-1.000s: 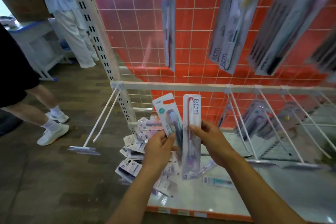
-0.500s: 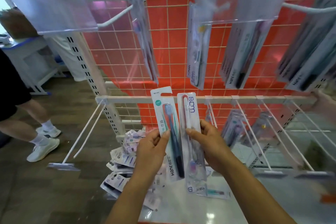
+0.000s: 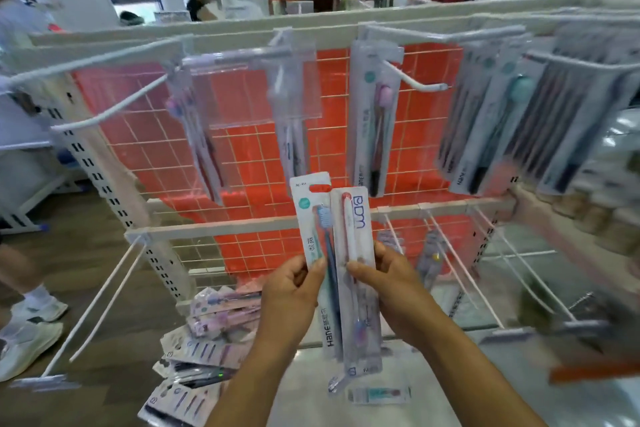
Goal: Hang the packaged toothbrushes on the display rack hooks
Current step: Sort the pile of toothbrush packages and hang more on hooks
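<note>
**A:** Two packs have come up in the last second, from down by the lower rail to just under the upper row of the rack [image 3: 346, 24]. Looks like hanging's next.

**B:** Yeah. Left hand [image 3: 294, 291] pinches the Hane pack [image 3: 313, 218], blue brush on a white card; right hand [image 3: 388, 283] pinches the clear EDM pack [image 3: 356, 218]. Both upright, side by side, below the bare hook [image 3: 412, 80].

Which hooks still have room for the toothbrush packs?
The upper left hook looks bare, and the short hook beside the pink-capped pack has a free tip. The long lower left hooks are bare too. The upper right is crowded with hanging packs, and loose packs pile up below.
</note>
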A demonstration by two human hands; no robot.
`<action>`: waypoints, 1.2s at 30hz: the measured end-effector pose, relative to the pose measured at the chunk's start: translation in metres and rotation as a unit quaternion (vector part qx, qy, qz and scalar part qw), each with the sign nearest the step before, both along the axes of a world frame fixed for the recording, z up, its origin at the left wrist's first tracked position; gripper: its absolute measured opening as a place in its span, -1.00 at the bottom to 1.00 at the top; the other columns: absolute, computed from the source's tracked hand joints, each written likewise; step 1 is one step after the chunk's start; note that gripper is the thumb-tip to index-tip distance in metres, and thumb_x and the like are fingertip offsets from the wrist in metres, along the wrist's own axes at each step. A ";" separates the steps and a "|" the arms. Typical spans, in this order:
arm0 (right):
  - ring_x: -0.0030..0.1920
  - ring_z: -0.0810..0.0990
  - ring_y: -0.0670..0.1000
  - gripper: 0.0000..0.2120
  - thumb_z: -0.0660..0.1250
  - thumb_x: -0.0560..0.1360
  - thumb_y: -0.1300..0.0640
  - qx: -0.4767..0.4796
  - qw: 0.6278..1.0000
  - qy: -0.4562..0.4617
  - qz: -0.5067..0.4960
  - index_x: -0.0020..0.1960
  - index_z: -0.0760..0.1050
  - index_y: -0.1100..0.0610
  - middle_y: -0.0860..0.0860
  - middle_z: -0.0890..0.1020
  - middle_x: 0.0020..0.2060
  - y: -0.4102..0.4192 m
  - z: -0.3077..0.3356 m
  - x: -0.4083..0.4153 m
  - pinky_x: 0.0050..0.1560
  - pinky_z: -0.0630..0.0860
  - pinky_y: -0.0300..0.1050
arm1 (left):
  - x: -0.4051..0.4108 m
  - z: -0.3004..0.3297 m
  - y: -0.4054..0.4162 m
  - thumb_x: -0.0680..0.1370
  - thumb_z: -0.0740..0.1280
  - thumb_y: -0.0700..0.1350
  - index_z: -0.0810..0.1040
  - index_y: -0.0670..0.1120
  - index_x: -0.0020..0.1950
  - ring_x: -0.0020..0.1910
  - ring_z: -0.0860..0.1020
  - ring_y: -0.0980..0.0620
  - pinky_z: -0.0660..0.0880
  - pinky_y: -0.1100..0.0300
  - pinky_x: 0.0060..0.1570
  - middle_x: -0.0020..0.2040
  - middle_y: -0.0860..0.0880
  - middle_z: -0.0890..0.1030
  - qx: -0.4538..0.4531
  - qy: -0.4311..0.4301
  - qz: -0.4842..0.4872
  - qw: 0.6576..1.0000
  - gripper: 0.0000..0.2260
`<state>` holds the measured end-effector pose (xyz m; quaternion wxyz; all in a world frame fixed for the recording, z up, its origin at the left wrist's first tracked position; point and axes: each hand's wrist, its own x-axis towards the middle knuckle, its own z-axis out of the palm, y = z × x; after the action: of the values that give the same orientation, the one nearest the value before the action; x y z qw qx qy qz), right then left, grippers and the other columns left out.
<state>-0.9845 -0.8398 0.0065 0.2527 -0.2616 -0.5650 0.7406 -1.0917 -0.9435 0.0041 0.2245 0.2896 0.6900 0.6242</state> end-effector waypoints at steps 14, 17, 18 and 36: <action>0.06 0.66 0.08 -0.70 0.35 0.51 0.23 0.000 0.996 0.034 -0.088 0.22 0.52 0.06 0.06 0.68 0.04 0.052 0.023 0.078 0.08 0.60 0.13 | 0.076 0.018 0.063 0.57 0.32 -0.16 0.60 -0.03 0.05 -0.28 0.60 0.15 0.47 0.31 -0.34 -0.16 -0.01 0.70 -0.004 -0.034 -0.079 0.996 -0.89; 0.06 0.66 0.07 -0.68 0.35 0.51 0.22 -0.002 0.996 0.035 -0.083 0.25 0.50 0.06 0.05 0.68 0.03 0.063 0.026 0.093 0.05 0.61 0.08 | 0.091 0.023 0.071 0.57 0.32 -0.14 0.61 -0.03 0.00 -0.34 0.57 0.16 0.46 0.32 -0.37 -0.23 -0.02 0.68 0.011 -0.036 -0.075 0.996 -0.92; 0.06 0.66 0.07 -0.69 0.34 0.51 0.22 0.000 0.997 0.037 -0.073 0.24 0.51 0.06 0.05 0.68 0.03 0.065 0.028 0.098 0.03 0.61 0.05 | 0.095 0.024 0.074 0.57 0.31 -0.14 0.62 -0.03 -0.02 -0.36 0.56 0.18 0.45 0.33 -0.38 -0.26 0.00 0.66 0.018 -0.031 -0.074 0.997 -0.91; 0.01 0.67 -0.05 -0.67 0.40 0.46 0.26 0.098 0.992 0.038 -0.070 0.19 0.52 0.05 -0.01 0.68 0.01 0.055 0.051 0.111 -0.05 0.62 -0.16 | 0.115 0.044 0.071 0.47 0.46 -0.09 0.45 0.21 0.20 -0.06 0.62 0.27 0.55 0.38 -0.19 -0.04 0.24 0.64 -0.036 0.035 -0.177 0.983 -0.62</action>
<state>-0.8737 -0.7844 0.0576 0.3497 -0.2467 -0.6050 0.6714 -0.9770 -0.8728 0.0477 0.3179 0.4205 0.6573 0.5386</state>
